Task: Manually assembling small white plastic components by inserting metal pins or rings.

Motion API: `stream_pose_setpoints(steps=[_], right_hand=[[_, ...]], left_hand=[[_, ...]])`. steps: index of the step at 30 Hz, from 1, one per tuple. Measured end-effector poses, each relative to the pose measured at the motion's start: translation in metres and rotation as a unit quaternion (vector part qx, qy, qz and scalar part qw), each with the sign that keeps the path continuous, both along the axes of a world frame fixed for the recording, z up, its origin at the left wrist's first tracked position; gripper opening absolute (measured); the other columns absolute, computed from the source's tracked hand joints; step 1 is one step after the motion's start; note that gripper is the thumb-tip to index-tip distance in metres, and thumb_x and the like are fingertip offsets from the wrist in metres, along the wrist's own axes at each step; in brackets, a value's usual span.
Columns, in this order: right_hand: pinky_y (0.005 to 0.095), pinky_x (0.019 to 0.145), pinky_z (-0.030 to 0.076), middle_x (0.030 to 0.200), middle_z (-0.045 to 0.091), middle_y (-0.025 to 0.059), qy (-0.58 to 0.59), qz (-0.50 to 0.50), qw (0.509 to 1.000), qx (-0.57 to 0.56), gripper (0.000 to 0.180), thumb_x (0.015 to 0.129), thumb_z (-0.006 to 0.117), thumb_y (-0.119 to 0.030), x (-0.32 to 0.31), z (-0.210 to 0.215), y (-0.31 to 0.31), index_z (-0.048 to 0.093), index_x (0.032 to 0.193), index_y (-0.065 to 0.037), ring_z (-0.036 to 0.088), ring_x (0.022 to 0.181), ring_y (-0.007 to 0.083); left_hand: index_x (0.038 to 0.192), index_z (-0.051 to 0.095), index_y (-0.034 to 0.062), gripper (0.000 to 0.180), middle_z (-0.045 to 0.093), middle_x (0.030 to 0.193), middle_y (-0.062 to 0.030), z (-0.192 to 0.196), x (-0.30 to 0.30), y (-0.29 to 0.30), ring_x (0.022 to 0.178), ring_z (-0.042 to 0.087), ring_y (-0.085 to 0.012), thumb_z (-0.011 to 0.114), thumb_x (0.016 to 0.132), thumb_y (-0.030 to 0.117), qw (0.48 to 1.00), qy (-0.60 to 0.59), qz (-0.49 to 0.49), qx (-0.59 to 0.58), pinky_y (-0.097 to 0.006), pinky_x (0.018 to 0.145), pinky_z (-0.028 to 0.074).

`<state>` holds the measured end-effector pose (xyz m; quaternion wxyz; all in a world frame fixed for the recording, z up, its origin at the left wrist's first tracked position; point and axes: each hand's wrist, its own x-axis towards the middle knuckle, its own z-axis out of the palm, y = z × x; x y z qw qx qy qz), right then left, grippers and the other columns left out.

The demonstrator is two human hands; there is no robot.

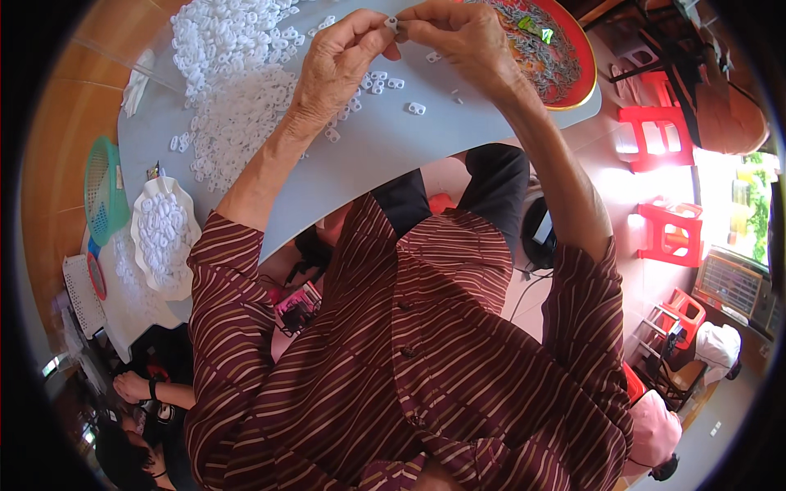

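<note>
Close together over the far side of the grey table (368,147), my two hands meet at one small white plastic piece with holes (392,23). The thumb and fingers of my left hand (340,65) pinch it. My right hand (467,37) is closed in a pinch against its right side; what its fingertips hold is too small to make out. Left of my hands spreads a large heap of similar white plastic pieces (217,49), with a duller white heap (246,114) nearer. Several loose ones lie below my hands. A red round tray (588,61) of small grey metal parts stands beside my right wrist.
A white scalloped dish (191,214) of white pieces, a green basket (100,192) and a white basket (82,286) are at the left. Another person's hand (131,386) shows at lower left. Red stools (655,123) stand on the floor at right.
</note>
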<state>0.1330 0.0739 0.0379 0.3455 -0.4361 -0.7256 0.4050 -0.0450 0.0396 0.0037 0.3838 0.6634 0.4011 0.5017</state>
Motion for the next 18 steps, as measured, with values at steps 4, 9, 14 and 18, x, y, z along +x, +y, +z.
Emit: stream_pose_setpoints(steps=[4,9,14,18], right_hand=[[0.0224,0.061,0.048,0.075,0.067,0.0028,0.064,0.019,0.998,0.007,0.022,0.085,0.062,-0.017,0.003,-0.012,-0.006,0.068,0.098,0.0,0.058,0.067,0.0064],[0.0241,0.067,0.05,0.082,0.069,0.0049,0.11,0.024,0.994,-0.005,0.024,0.086,0.062,-0.018,0.006,-0.025,-0.004,0.068,0.1,0.0,0.061,0.074,0.007],[0.0242,0.066,0.049,0.077,0.068,0.0035,0.159,0.137,0.955,0.208,0.016,0.084,0.064,-0.013,0.004,-0.02,-0.002,0.066,0.092,0.001,0.06,0.071,0.0092],[0.0242,0.065,0.049,0.078,0.067,0.0045,0.109,0.082,0.991,-0.017,0.014,0.086,0.063,-0.011,0.004,-0.001,-0.009,0.065,0.094,0.0,0.06,0.071,0.0092]], left_hand=[[0.098,0.06,0.0003,0.023,0.061,0.079,-0.0024,0.002,-0.007,0.002,0.074,0.055,-0.0087,0.052,0.094,0.021,0.999,0.032,-0.002,-0.004,-0.022,0.073,0.044],[0.095,0.061,0.0013,0.023,0.059,0.074,-0.0012,0.006,-0.005,0.001,0.072,0.053,-0.0076,0.05,0.095,0.022,0.997,0.067,0.001,-0.036,-0.02,0.07,0.042],[0.095,0.061,0.001,0.025,0.058,0.072,-0.0012,0.006,-0.002,-0.002,0.07,0.053,-0.008,0.05,0.094,0.023,0.998,0.063,0.003,-0.027,-0.021,0.069,0.042],[0.091,0.061,-0.0006,0.028,0.059,0.07,-0.0035,0.011,0.003,-0.004,0.07,0.057,-0.0127,0.049,0.094,0.024,0.977,-0.119,-0.03,-0.176,-0.024,0.072,0.046]])
